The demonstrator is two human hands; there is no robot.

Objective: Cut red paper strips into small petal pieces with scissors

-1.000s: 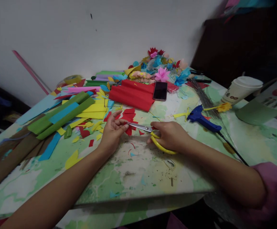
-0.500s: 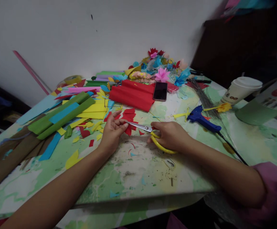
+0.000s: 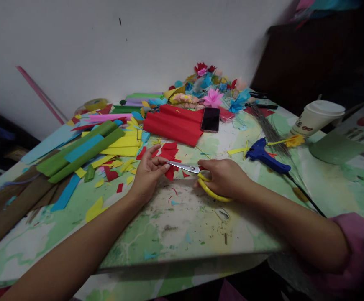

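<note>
My right hand (image 3: 224, 177) is closed round the yellow handles of a pair of scissors (image 3: 186, 167), whose blades point left and look nearly shut. At the blade tips, my left hand (image 3: 149, 171) has its thumb and index finger pinched together, the other fingers loosely curled. Whether those fingertips hold a small piece or just the tips themselves, I cannot make out. Just behind the blades lie cut red paper pieces (image 3: 169, 150) in a loose pile on the table (image 3: 169, 228). Thin red and blue scraps are scattered below the scissors.
A red crepe paper sheet (image 3: 172, 124) and a phone (image 3: 210, 120) lie further back. Green paper strips (image 3: 84, 152) and yellow sheets (image 3: 122, 144) are on the left. To the right are a blue glue gun (image 3: 266, 156), wires (image 3: 268, 125) and a lidded paper cup (image 3: 318, 119). Paper flowers (image 3: 213, 98) are heaped behind.
Very little differs. Both hands and the scissors stay in almost the same place, the left fingertips still at the blade tips.
</note>
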